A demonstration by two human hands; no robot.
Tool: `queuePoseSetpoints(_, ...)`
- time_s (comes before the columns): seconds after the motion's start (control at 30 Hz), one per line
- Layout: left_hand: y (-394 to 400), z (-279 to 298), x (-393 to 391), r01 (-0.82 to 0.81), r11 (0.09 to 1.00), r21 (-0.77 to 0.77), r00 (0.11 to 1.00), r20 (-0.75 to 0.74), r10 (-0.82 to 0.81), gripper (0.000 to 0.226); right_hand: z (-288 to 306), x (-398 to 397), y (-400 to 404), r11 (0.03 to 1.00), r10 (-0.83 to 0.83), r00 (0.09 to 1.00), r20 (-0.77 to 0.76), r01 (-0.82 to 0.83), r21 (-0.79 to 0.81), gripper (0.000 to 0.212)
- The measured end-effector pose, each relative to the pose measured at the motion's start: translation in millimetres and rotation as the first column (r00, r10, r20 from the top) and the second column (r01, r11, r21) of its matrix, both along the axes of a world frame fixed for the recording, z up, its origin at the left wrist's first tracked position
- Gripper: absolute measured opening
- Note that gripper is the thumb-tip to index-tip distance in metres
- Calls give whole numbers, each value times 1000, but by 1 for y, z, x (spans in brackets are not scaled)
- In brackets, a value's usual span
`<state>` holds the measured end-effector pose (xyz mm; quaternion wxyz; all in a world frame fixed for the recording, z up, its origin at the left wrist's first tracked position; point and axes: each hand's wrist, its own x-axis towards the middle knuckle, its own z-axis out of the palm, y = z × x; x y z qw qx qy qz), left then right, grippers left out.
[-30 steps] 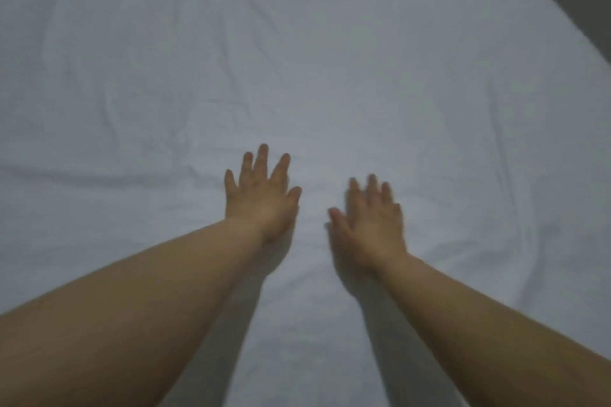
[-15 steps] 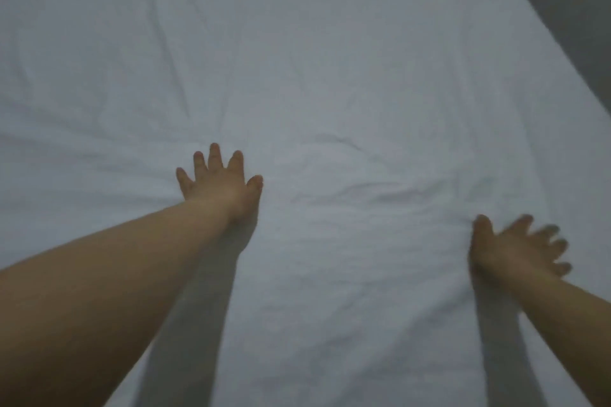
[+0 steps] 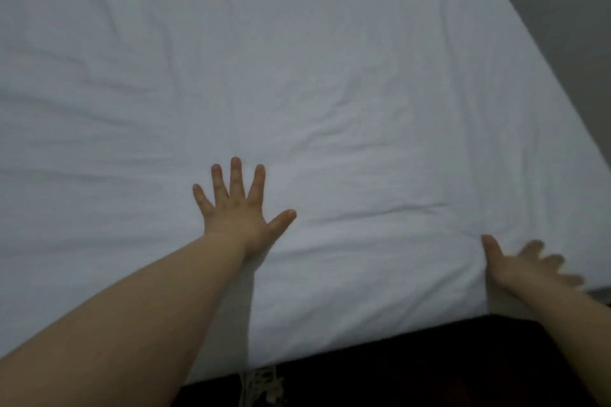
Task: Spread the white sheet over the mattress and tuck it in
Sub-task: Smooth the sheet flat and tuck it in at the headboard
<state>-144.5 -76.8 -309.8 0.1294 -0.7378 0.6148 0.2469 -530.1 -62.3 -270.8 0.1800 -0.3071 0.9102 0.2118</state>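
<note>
The white sheet (image 3: 297, 82) covers the whole mattress top, with soft creases across it. My left hand (image 3: 238, 208) lies flat on the sheet near the middle of the near side, fingers spread wide. My right hand (image 3: 525, 266) rests with straight, blurred fingers on the sheet close to the near right corner of the mattress. Neither hand holds any fabric. The sheet's near side hangs over the mattress edge (image 3: 363, 324).
A dark strip (image 3: 429, 370) runs below the near edge of the bed. A pale tasselled bit of cloth (image 3: 261, 383) hangs there under my left forearm. Grey floor or wall (image 3: 568, 26) lies beyond the bed's right edge.
My right hand has slid from beside the left hand out to the right, towards the corner. The view has tilted down, so the near bed edge now shows. My left hand's fingers spread wider.
</note>
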Motion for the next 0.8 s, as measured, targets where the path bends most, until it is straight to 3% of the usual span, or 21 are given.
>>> queuePoseSetpoints(0.07, 15, 7, -20, 25, 996, 84, 1000, -13, -24, 114, 8, 16, -5, 994, 83, 997, -3, -83, -74, 101)
queuePoseSetpoints(0.13, 25, 11, -36, 48, 990, 136, 999, -24, -45, 129, -3, 71, -14, 889, 403, 912, 72, -372, -267, 83)
queuePoseSetpoints(0.2, 31, 14, -44, 50, 985, 165, 999, -3, -50, 134, -12, 147, -17, 708, 695, 687, 210, -603, -368, 77)
queuePoseSetpoints(0.27, 38, 10, -47, 42, 985, 167, 999, 25, -46, 132, -26, 195, 5, 545, 836, 462, 296, -761, -350, 75)
queuePoseSetpoints(0.3, 42, 6, -47, 33, 986, 161, 999, 29, -39, 130, -36, 195, 20, 483, 870, 401, 286, -809, -336, 74)
queuePoseSetpoints(0.37, 45, 1, -46, 29, 990, 139, 998, 51, -37, 131, -55, 157, 40, 473, 881, 438, 180, -806, -356, 77)
queuePoseSetpoints(0.5, 48, 10, -51, -30, 987, 158, 997, 73, 18, 132, -55, 3, 47, 697, 702, 709, 71, -664, -270, 86)
queuePoseSetpoints(0.57, 47, 16, -65, -123, 982, 144, 990, 88, 111, 124, -39, -88, 33, 888, 445, 895, 36, -435, -147, 91)
queuePoseSetpoints(0.63, 45, 22, -103, -229, 973, 0, 967, 118, 227, 107, -14, -151, 15, 984, 137, 991, 7, -135, -119, 94)
queuePoseSetpoints(0.67, 42, 23, -121, -259, 961, -96, 958, 99, 268, 98, -10, -156, 4, 980, 120, 993, 5, -118, -163, 89)
queuePoseSetpoints(0.73, 25, 21, -187, -217, 948, -233, 974, 5, 225, 84, -13, -141, -19, 867, 388, 922, 15, -359, -346, 77)
queuePoseSetpoints(0.8, 4, 18, -269, -142, 945, -295, 988, -93, 119, 77, -23, -106, -36, 664, 705, 702, 102, -602, -443, 70)
